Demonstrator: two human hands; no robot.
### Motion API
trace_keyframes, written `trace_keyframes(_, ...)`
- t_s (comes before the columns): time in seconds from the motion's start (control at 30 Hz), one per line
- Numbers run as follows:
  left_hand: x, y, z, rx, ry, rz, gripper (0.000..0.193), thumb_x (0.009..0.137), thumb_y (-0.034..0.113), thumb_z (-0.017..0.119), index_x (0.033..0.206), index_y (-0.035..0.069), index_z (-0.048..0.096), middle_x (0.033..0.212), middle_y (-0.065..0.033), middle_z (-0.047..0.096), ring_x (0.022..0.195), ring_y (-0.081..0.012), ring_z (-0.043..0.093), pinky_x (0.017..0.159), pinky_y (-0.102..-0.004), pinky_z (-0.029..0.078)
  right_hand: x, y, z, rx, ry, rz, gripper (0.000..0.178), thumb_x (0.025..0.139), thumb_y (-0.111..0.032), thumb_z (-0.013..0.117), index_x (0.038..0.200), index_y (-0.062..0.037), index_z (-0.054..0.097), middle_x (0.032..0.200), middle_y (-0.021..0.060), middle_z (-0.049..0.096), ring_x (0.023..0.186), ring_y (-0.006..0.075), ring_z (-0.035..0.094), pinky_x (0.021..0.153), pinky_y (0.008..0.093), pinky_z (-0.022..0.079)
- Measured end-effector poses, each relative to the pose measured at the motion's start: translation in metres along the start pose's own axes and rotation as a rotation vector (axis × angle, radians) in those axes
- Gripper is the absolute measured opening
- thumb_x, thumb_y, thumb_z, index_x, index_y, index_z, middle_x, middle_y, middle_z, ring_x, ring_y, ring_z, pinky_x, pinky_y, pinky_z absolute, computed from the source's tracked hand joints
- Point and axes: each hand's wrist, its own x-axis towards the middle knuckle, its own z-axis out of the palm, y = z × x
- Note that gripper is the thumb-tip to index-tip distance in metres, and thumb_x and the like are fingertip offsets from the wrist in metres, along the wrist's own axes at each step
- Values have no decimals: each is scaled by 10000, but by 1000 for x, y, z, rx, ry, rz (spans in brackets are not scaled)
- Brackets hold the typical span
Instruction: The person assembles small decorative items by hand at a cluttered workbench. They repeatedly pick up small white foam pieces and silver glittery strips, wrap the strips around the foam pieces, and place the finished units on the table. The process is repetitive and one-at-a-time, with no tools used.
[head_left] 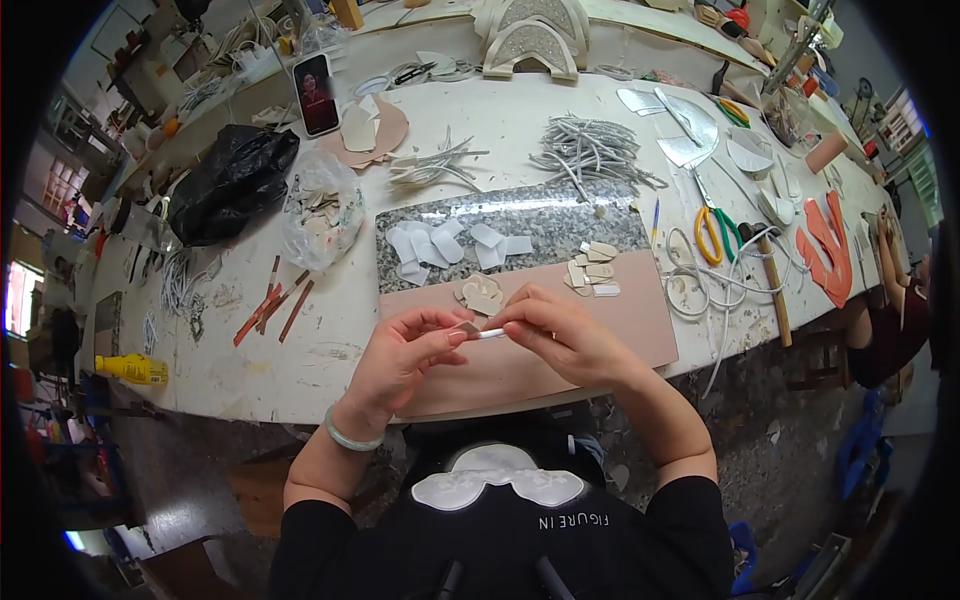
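Observation:
My left hand point(408, 358) and my right hand point(565, 338) meet above a pink-beige board point(640, 310). Between their fingertips is a small white strip point(491, 333), gripped at its right end by my right hand. A small beige piece point(466, 327) is pinched in my left fingers, touching or close to the strip's left end. Just behind my fingers lies a pile of cream cut pieces point(481, 292). Right of it, more cream pieces point(592, 268) lie grouped. White rounded tabs point(424, 244) are spread on a speckled grey stone slab point(560, 218).
Farther back lie silvery cord bundles point(590, 150). Scissors point(710, 225), a hammer point(775, 290) and looped white cord point(690, 275) sit to the right. Left are a clear plastic bag point(322, 215), a black bag point(235, 185), brown strips point(270, 305), a propped phone point(316, 95) and a yellow bottle point(135, 369).

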Motion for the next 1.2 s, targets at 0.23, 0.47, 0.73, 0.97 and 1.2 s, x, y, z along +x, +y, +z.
trace_keyframes(0.23, -2, 0, -6, 124, -63, 100, 124, 846, 6, 671, 952, -57, 656, 1230, -158, 555, 842, -159, 656, 813, -288, 555, -3, 2, 10, 168, 116, 165, 173, 928, -158, 601, 1002, -12, 657, 774, 93, 649, 663, 150, 573, 616, 296, 460)
trace_keyframes(0.47, -1, 0, -6, 219, -78, 111, 138, 841, 7, 685, 965, -45, 655, 1195, -164, 588, 839, -146, 656, 772, -264, 556, 1, -4, 7, 201, 18, 332, 235, 918, -220, 611, 943, 5, 676, 655, 67, 610, 574, 111, 513, 536, 279, 420)
trace_keyframes(0.73, 1, -1, -8, 187, -92, 45, 121, 838, 24, 697, 935, -28, 647, 1051, -140, 652, 811, -154, 657, 746, -273, 555, 1, -1, 8, 241, -8, 332, 254, 915, -240, 619, 957, 2, 681, 665, 51, 618, 579, 90, 504, 531, 276, 415)
trace_keyframes(0.97, 2, -2, -8, 158, -73, 45, 120, 833, 30, 703, 926, -18, 645, 983, -116, 658, 803, -168, 660, 738, -288, 566, 2, 1, 9, 241, -26, 334, 262, 918, -251, 618, 951, 1, 679, 678, 44, 624, 581, 81, 502, 528, 266, 412)
trace_keyframes(1.2, 3, -3, -8, 151, -81, 56, 118, 824, 24, 710, 913, -6, 638, 961, -111, 659, 797, -170, 660, 741, -296, 567, 2, 3, 10, 271, -27, 311, 261, 924, -255, 612, 955, -3, 676, 693, 32, 627, 591, 77, 503, 531, 258, 408)
